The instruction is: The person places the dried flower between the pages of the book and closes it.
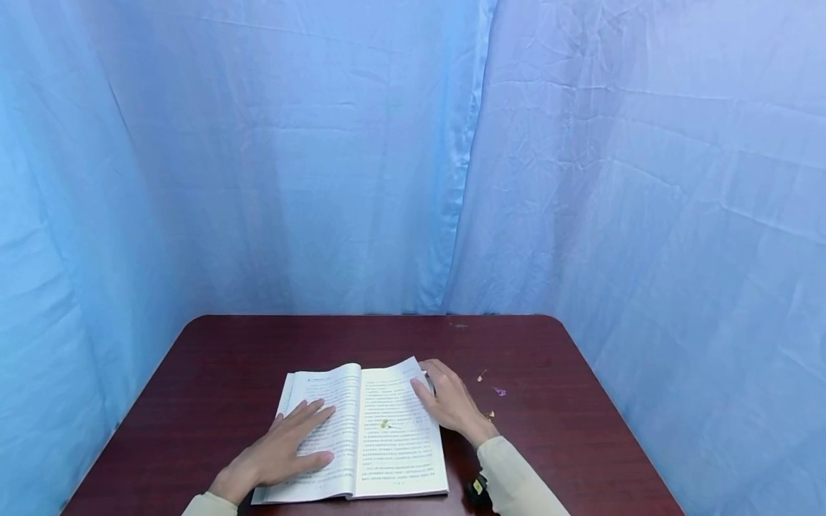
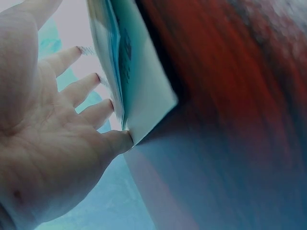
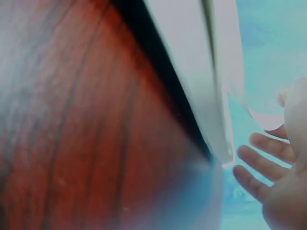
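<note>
Head view: the open book (image 1: pixel 400 455) lies toward the near edge of the desk (image 1: pixel 568 444). My left hand (image 1: pixel 284 451) rests splayed on its left page (image 1: pixel 329 387); my right hand (image 1: pixel 454 403) pinches the right page (image 1: pixel 390 387) by its lifted far corner. A yellow flower (image 1: pixel 385 424) lies there, a purple flower (image 1: pixel 500 392) nearer the desk's right edge.

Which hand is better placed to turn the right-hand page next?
Probably the right hand: it is at the raised upper corner of the right-hand page. The left hand lies spread on the left-hand page, farther from that corner.
</note>
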`<state>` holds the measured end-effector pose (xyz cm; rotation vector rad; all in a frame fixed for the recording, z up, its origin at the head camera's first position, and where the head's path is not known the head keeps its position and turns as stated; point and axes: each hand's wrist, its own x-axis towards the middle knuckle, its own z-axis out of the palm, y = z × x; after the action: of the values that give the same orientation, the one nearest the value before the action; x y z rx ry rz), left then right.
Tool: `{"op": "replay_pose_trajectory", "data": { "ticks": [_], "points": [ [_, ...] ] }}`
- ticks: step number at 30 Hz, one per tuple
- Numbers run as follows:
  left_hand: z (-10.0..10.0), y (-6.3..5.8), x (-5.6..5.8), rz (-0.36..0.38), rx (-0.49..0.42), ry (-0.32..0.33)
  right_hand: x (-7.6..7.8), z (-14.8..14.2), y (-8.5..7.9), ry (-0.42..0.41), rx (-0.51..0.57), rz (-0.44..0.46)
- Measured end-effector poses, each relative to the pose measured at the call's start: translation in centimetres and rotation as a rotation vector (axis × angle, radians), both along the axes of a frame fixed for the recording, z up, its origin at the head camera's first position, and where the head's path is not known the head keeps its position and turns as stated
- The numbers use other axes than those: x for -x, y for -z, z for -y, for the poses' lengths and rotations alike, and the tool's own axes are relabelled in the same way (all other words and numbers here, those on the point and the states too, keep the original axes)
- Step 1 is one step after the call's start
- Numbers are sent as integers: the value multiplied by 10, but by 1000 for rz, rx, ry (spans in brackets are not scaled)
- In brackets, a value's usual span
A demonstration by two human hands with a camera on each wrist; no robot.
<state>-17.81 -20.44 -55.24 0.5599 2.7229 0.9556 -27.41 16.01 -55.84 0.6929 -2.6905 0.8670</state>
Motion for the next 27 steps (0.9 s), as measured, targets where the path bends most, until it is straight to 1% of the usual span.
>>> {"op": "replay_pose_trajectory", "data": {
  "ticks": [4,6,8,16,22,27],
  "points": [
    [0,-1,1,0,10,-3,-4,-1,-7,-36,36,142],
    [0,-2,1,4,14,-2,-5,-2,-9,-54,54,190],
    [0,-2,1,13,14,-2,-5,-2,-11,-72,68,218],
    [0,-3,2,0,14,16,-13,-5,-18,-85,61,269],
    [1,-4,2,16,7,15,-22,-7,-25,-117,105,292],
    [-1,-10,2,23,14,11,-27,-10,-26,-131,134,310]
  ]
}}
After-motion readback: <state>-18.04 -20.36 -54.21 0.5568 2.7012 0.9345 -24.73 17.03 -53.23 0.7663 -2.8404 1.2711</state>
